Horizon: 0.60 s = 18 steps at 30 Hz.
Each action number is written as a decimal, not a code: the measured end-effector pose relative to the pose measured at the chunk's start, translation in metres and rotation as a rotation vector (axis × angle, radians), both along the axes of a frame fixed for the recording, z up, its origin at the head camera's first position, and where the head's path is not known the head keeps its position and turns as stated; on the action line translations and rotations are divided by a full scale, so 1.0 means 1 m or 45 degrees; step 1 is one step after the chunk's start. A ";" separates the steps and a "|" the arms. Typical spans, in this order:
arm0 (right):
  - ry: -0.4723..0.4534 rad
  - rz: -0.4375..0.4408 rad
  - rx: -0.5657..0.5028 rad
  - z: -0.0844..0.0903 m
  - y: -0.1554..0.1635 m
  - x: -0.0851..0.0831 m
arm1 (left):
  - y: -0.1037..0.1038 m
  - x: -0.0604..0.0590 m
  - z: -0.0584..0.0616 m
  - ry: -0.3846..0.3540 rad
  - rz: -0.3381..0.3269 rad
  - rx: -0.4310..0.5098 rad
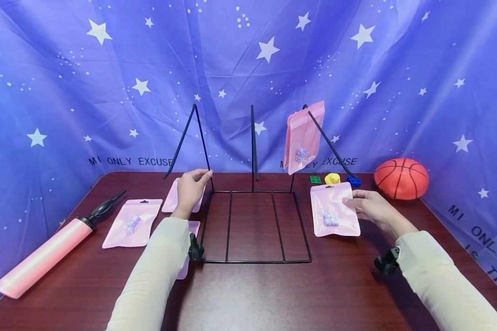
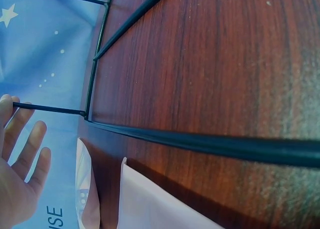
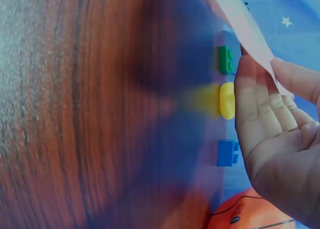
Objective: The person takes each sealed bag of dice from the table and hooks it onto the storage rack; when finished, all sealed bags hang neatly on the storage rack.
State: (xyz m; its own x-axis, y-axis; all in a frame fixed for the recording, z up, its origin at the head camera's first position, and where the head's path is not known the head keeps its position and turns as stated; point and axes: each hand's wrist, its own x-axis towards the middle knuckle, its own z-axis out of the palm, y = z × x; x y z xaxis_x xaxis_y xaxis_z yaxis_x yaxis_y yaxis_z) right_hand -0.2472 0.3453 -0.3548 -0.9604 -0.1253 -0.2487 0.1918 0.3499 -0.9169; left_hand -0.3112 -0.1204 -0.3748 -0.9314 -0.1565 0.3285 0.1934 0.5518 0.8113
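My left hand point(image 1: 190, 189) pinches the left upright of a black wire display rack point(image 1: 257, 262) between thumb and fingertips; in the left wrist view the other fingers point(image 2: 36, 139) are spread off the wire. To the right of the rack, my right hand point(image 1: 372, 210) grips a pink zip pouch point(image 1: 334, 202) by its right edge, thumb in front. Purple dice point(image 1: 330, 219) show through its window, and its hang hole is at the top. A pink pouch with dice point(image 1: 305, 133) hangs from the rack's right hook, apparently with another behind it.
Left of the rack lie a pink pouch with dice point(image 1: 126, 225) and two more, partly hidden by my left arm. A pink hand pump point(image 1: 45, 257) lies at far left. Behind my right hand are a green brick point(image 1: 315, 179), yellow duck point(image 1: 332, 178), blue brick point(image 1: 354, 181) and orange basketball point(image 1: 401, 179).
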 end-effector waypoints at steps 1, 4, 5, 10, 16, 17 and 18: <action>0.003 -0.001 0.006 0.002 -0.001 0.001 | 0.000 0.000 0.000 0.002 0.001 0.002; 0.019 0.003 0.014 0.006 -0.002 0.004 | 0.001 0.000 0.001 0.003 0.002 0.000; 0.028 0.007 0.012 0.007 -0.002 0.005 | 0.001 0.000 0.001 0.003 0.002 0.001; 0.089 0.034 -0.010 0.011 -0.002 0.010 | 0.000 0.000 0.000 -0.004 0.007 -0.003; 0.178 0.062 0.003 0.015 -0.001 0.017 | 0.000 0.000 -0.001 -0.006 0.007 -0.004; 0.197 0.069 0.001 0.017 0.000 0.018 | 0.000 0.000 -0.001 -0.007 0.006 -0.004; 0.212 0.075 -0.007 0.018 0.000 0.019 | -0.001 0.000 0.000 -0.007 0.006 -0.005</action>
